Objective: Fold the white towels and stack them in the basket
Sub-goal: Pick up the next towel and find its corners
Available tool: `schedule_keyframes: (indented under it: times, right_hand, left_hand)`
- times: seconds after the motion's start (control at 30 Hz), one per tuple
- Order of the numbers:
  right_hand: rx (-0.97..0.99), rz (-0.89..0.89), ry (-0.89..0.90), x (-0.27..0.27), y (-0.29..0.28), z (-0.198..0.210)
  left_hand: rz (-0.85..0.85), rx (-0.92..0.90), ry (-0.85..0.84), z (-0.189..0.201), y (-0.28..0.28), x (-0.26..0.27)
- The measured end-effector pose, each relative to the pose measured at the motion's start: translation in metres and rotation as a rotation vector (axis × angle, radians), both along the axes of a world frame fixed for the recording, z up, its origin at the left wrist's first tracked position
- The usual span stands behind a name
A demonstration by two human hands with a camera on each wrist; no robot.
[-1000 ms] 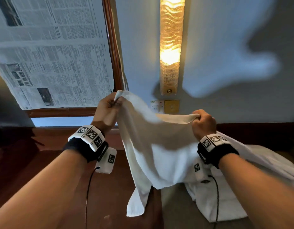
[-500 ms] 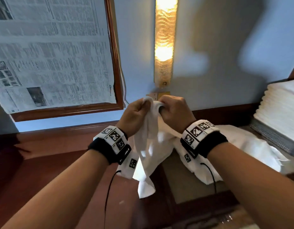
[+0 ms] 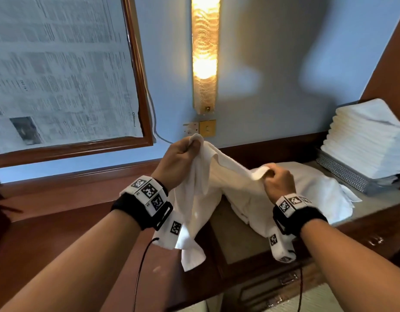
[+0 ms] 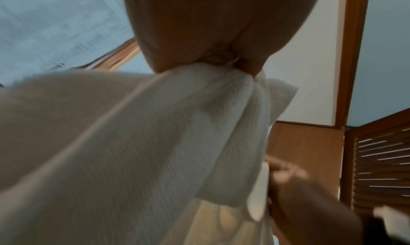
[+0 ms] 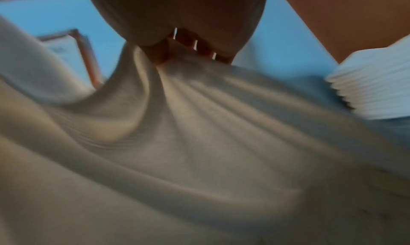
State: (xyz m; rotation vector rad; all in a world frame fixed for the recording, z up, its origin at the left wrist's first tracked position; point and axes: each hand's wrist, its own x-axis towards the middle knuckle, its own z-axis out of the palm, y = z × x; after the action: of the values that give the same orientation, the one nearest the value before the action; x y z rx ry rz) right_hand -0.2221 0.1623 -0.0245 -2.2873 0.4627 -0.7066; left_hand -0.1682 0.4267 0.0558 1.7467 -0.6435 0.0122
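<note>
A white towel (image 3: 208,190) hangs in the air between my two hands above the wooden counter. My left hand (image 3: 183,154) pinches its upper end, seen close in the left wrist view as bunched cloth (image 4: 221,90) under the fingers. Lower and to the right, my right hand (image 3: 275,181) grips another edge of the same towel (image 5: 199,126). More loose white towels (image 3: 318,192) lie heaped on the counter behind my right wrist. A tall stack of folded towels (image 3: 365,140) sits in a silvery basket (image 3: 343,174) at the far right.
A lit wall lamp (image 3: 204,52) and a switch plate (image 3: 207,128) are straight ahead. A wood-framed panel covered in newspaper (image 3: 59,70) fills the upper left. The brown counter (image 3: 59,221) extends left. A louvred wooden door (image 4: 381,169) shows in the left wrist view.
One second ago the towel was spread wide between my hands. They then came together at its top. Now my right hand has slid down and to the right along the towel.
</note>
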Motion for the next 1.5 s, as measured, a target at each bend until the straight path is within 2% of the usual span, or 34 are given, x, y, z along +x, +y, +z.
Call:
schedule_keyframes:
  times: [0.1,0.2,0.3,0.4,0.5,0.57,0.63,0.7,0.8,0.9,0.93,1.03,1.1,1.23,1.33,1.4,1.5]
  right_hand:
    - [0.016,0.184,-0.181,0.012,0.018,0.037]
    - [-0.083,0.334,-0.306,0.014,0.030,0.071]
    - [-0.196,0.375,-0.317,0.015,0.023,0.087]
    - [-0.244,0.333,-0.241,0.018,0.004,0.086]
    - [-0.285,0.350,-0.211,0.015,-0.009,0.073]
    - [-0.292,0.428,-0.277,0.009,-0.011,0.063]
    - [-0.320,0.491,-0.318,0.004,-0.016,0.044]
    - [-0.361,0.467,-0.306,0.005,-0.026,0.016]
    - [-0.361,0.347,-0.145,0.009,-0.051,-0.029]
    - [-0.207,0.200,0.156,0.005,-0.087,-0.057]
    - [-0.152,0.152,0.180,0.005,-0.095,-0.060]
    - [-0.024,0.062,0.059,0.012,-0.087,-0.037]
    - [-0.005,0.135,-0.072,0.019,-0.060,-0.004]
    - [-0.167,0.410,-0.141,0.019,0.008,0.061]
    - [-0.247,0.577,-0.158,0.011,0.050,0.092]
    - [-0.309,0.650,-0.168,0.002,0.068,0.100]
    - [-0.474,0.687,-0.170,-0.021,0.095,0.091]
  left_hand:
    - [-0.001,-0.035,0.020,0.004,-0.031,-0.007]
    - [0.047,-0.095,-0.019,0.007,-0.062,-0.005]
    - [0.046,-0.116,0.026,0.004,-0.082,-0.004]
    - [-0.024,-0.076,0.118,0.001,-0.095,-0.007]
    - [-0.034,0.052,0.037,0.000,-0.099,-0.002]
    - [-0.034,0.130,-0.025,0.001,-0.102,0.001]
    - [-0.010,0.142,-0.067,-0.001,-0.105,-0.001]
    - [0.052,0.109,-0.095,-0.003,-0.107,-0.003]
    - [0.095,0.041,-0.065,-0.006,-0.102,-0.008]
    - [0.120,-0.024,0.003,-0.004,-0.093,-0.015]
    - [0.131,-0.023,0.012,-0.004,-0.089,-0.016]
    - [0.139,0.012,0.011,-0.008,-0.080,-0.019]
    - [0.151,0.027,0.017,-0.010,-0.073,-0.021]
    - [0.150,-0.042,0.046,-0.006,-0.056,-0.029]
    - [0.095,-0.070,0.075,-0.002,-0.034,-0.037]
    - [0.074,-0.030,0.044,0.002,-0.013,-0.045]
    - [0.076,0.068,-0.081,0.010,0.027,-0.060]
